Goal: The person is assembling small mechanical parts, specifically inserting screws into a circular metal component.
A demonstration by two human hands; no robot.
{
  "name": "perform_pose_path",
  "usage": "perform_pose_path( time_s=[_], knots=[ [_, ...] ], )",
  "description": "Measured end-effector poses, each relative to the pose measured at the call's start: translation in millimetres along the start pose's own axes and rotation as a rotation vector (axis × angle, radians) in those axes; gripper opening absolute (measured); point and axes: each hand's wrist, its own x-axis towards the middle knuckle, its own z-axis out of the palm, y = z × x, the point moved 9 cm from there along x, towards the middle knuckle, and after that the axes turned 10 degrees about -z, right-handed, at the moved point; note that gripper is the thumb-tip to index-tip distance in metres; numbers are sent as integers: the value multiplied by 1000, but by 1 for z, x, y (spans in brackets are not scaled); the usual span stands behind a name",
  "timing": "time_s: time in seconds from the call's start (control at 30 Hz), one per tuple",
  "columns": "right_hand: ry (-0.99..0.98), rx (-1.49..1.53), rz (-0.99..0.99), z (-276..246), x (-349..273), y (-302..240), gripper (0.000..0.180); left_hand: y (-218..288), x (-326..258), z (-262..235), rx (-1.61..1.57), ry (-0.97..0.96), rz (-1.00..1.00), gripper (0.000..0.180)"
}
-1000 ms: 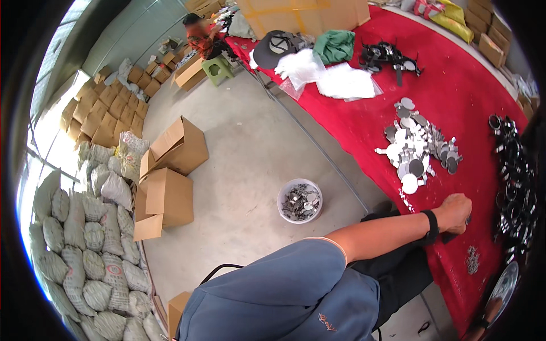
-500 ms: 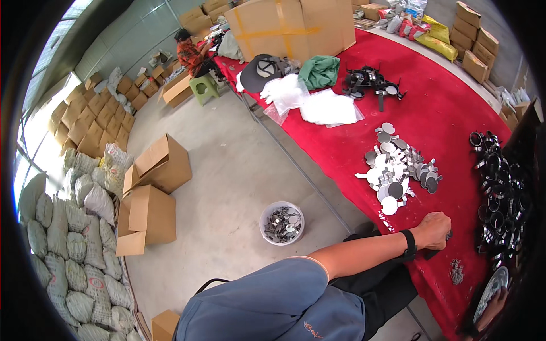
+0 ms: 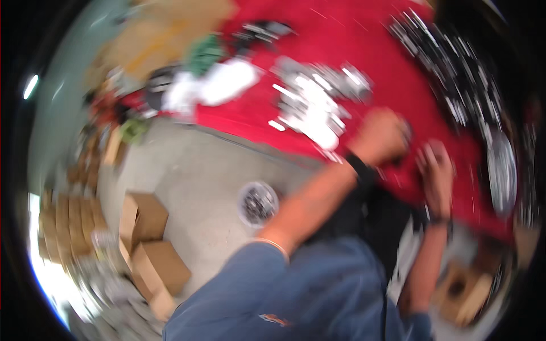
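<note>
My left hand (image 3: pixel 380 136) is closed over the red-covered table (image 3: pixel 392 62), near its front edge. A small dark bit shows beside its fingers, too smeared to name. To its right is my right hand (image 3: pixel 437 170), blurred, its fingers pointing toward the far side and apart from the left hand. What it holds, if anything, does not show. Beyond my left hand lies a heap of white and grey flat parts with round heads (image 3: pixel 313 102). A pile of shiny black ring-shaped parts (image 3: pixel 443 62) runs along the table's right side.
A round silvery tray (image 3: pixel 501 173) is at the right. On the floor are a white bucket of metal-looking parts (image 3: pixel 259 204) and open cardboard boxes (image 3: pixel 162 267). White bags (image 3: pixel 227 82), a green cloth (image 3: pixel 205 55) and a large carton (image 3: pixel 165 34) lie toward the far left. A person (image 3: pixel 105 111) sits there.
The view has swung to the right and blurred. My right hand, earlier at the lower right edge by the round tray, is now near my left hand, away from the tray. My left hand stays closed.
</note>
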Motion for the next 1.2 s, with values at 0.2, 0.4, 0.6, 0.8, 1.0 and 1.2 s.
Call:
perform_pose_path(
  time_s=[0.2, 0.4, 0.6, 0.8, 1.0, 1.2],
  knots=[
    [123, 103, 124, -8, -12, 13, 21, -21, -2, 21, -420, -196, -417, 31],
    [199, 65, 169, -9, -9, 16, 25, -22, -3, 18, -412, -220, -442, 32],
    [170, 41, 154, -4, 0, 26, 22, -27, -3, 23, -330, -214, -434, 32],
    [189, 35, 164, 12, 16, 40, 20, -20, 0, 18, -250, -181, -361, 35],
    [196, -153, 85, 20, 16, 39, 18, -22, -2, 18, -217, -204, -384, 36],
    [224, -66, 109, 18, 15, 42, 15, -20, -1, 15, -208, -206, -388, 36]
  ],
)
